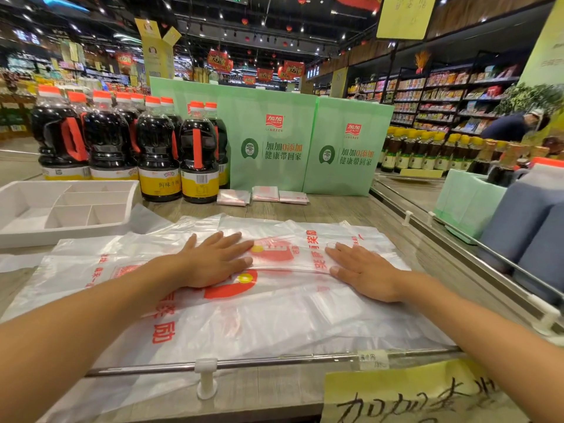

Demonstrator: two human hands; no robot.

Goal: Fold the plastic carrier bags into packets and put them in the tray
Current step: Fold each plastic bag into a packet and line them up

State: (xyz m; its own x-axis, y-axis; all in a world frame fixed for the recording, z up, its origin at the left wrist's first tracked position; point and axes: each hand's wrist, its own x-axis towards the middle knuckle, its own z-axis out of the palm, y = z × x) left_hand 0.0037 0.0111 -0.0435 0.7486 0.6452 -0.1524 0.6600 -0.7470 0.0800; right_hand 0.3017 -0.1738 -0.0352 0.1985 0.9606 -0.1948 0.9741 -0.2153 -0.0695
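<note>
A white plastic carrier bag (274, 315) with red print lies spread flat on the wooden shelf top, on top of other bags. My left hand (213, 261) presses flat on its middle, fingers straight and pointing right. My right hand (363, 271) presses flat on it further right, fingers pointing left. A crease runs between the two hands. Three folded bag packets (264, 195) lie in a row at the back, against the green boxes. The white divided tray (65, 209) sits at the left with nothing visible in its compartments.
Dark sauce bottles (158, 148) with orange caps stand behind the tray. Two green display boxes (308, 145) close off the back. A metal rail (274, 360) runs along the front edge and the right side. A yellow paper sign (412, 395) hangs at the front right.
</note>
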